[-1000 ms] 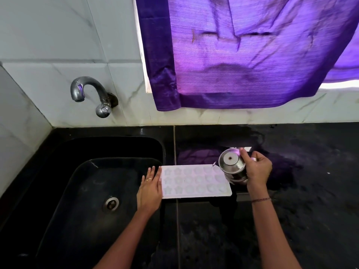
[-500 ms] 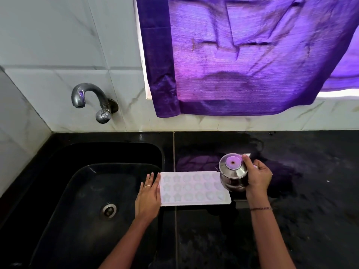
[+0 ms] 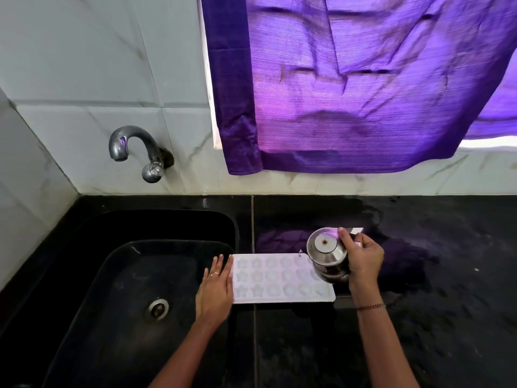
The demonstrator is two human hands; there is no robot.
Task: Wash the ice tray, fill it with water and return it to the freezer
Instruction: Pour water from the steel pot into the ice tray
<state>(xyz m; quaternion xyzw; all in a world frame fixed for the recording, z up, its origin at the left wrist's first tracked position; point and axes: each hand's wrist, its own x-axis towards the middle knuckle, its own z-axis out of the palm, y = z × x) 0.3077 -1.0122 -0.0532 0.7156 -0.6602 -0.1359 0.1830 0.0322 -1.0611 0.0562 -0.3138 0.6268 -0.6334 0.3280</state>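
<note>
A white ice tray with star and heart shaped cells lies flat on the black counter, just right of the sink. My left hand rests flat against the tray's left edge, fingers together, a ring on one finger. My right hand grips a small steel kettle with a lid, held over the tray's right end with its spout pointing left over the cells. Part of the tray's right end is hidden under the kettle.
A black sink with a round drain fills the left. A steel tap juts from the tiled wall above it. A purple curtain hangs over the window behind the wet counter.
The view has tilted a little, so everything sits slightly lower in frame. The kettle has stayed over the tray's right end and both hands have kept their places.
</note>
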